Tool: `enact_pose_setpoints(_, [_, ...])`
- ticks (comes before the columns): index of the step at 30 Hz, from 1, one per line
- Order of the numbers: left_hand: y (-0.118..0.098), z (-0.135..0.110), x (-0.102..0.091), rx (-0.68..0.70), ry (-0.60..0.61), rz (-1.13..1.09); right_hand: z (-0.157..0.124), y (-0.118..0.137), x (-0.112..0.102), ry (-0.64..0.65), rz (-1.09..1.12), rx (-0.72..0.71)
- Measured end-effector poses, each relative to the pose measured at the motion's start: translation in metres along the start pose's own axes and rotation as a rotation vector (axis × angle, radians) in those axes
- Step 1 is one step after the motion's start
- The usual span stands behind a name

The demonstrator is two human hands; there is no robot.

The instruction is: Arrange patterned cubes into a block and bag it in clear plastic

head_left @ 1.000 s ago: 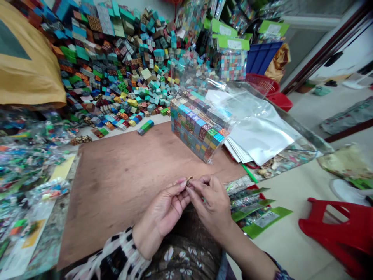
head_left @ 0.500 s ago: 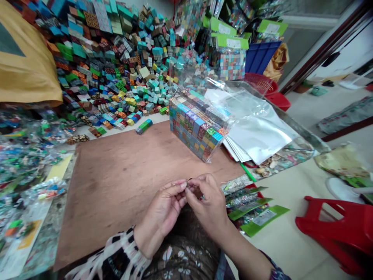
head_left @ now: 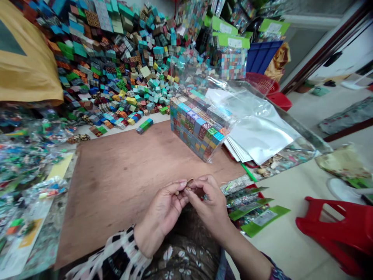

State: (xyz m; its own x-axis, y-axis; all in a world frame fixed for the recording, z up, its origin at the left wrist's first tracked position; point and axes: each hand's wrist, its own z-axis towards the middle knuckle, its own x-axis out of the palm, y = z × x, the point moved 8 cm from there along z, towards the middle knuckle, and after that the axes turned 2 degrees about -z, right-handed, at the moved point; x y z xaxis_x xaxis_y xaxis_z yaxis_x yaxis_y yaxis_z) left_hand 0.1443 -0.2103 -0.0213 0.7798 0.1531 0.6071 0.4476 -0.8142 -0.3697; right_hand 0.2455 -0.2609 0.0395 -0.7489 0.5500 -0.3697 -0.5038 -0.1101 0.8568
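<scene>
My left hand (head_left: 163,212) and my right hand (head_left: 208,204) meet at the near edge of the brown board (head_left: 125,175), fingertips pinched together on a small brownish object (head_left: 190,182) that I cannot make out clearly. Both hands are closed around it. Beyond them on the board stands a block of patterned cubes in a clear bag (head_left: 198,124).
A large heap of colourful small cubes (head_left: 116,66) fills the back. Clear plastic bags (head_left: 256,128) lie to the right, green-topped packets (head_left: 256,210) sit below the table edge, and a red stool (head_left: 338,229) stands on the floor. Bagged items (head_left: 26,163) crowd the left.
The hands stay together in the same place; the fingers have shifted slightly on the small object between them.
</scene>
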Motion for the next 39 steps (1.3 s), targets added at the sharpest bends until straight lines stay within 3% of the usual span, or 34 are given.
enact_pose_setpoints(5, [-0.002,0.0,-0.002,-0.021,-0.033,-0.009,0.002,0.007,-0.009,0.012,0.098,0.033])
enact_pose_setpoints(7, [-0.001,0.0,-0.003,-0.038,-0.04,-0.001,0.004,0.023,-0.019,0.011,0.151,0.026])
enact_pose_setpoints(11, [0.007,-0.002,-0.003,-0.137,-0.038,0.014,0.006,0.075,-0.04,0.03,0.247,-0.121])
enact_pose_setpoints(14, [0.012,-0.005,0.003,-0.186,0.048,-0.017,0.01,0.092,-0.046,0.022,0.235,-0.173])
enact_pose_setpoints(18, [0.004,-0.011,0.011,-0.135,0.162,-0.043,0.02,0.059,-0.033,0.04,0.179,-0.043])
enact_pose_setpoints(23, [-0.002,-0.015,0.02,-0.091,0.288,0.091,0.018,0.002,-0.014,0.045,0.31,0.218])
enact_pose_setpoints(29, [-0.004,-0.013,0.018,-0.04,0.281,0.181,0.008,-0.02,-0.003,0.108,0.544,0.432])
enact_pose_setpoints(32, [-0.005,-0.015,0.021,-0.028,0.289,0.207,0.005,-0.026,0.006,0.122,0.719,0.542])
enact_pose_setpoints(35, [-0.006,-0.016,0.021,-0.019,0.287,0.229,0.006,-0.022,-0.004,-0.018,0.765,0.559])
enact_pose_setpoints(37, [-0.007,-0.015,0.019,-0.008,0.26,0.234,0.006,-0.005,-0.022,-0.1,0.744,0.468])
enact_pose_setpoints(39, [-0.009,-0.013,0.016,0.01,0.217,0.239,0.006,0.027,-0.04,-0.017,0.68,0.291])
